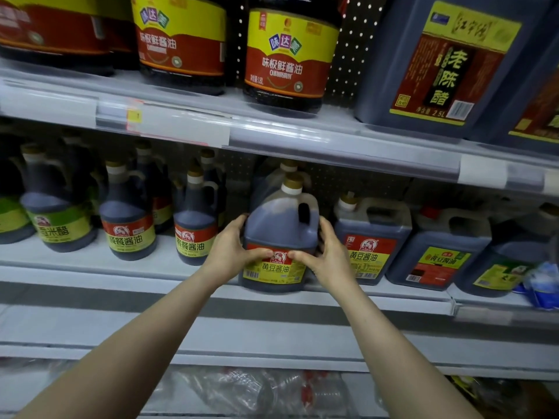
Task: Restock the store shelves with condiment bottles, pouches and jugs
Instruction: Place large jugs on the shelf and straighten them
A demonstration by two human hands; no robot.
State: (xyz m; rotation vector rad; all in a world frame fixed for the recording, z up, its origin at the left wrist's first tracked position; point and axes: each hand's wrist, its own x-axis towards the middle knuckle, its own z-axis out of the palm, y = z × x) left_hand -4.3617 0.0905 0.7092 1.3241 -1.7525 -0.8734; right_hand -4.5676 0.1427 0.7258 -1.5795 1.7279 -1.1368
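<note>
A dark soy sauce jug (279, 237) is gripped on both sides by the left hand (231, 252) and right hand (325, 255), upright on the middle shelf (121, 273).

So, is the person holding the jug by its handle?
No, the left hand and right hand grip the jug by its sides, and the handle is free.

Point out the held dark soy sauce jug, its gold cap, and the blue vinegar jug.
Dark soy sauce jug (278, 217): head view, shoulder.
Gold cap (292, 179): head view, side.
Blue vinegar jug (444, 65): head view, label.
</note>
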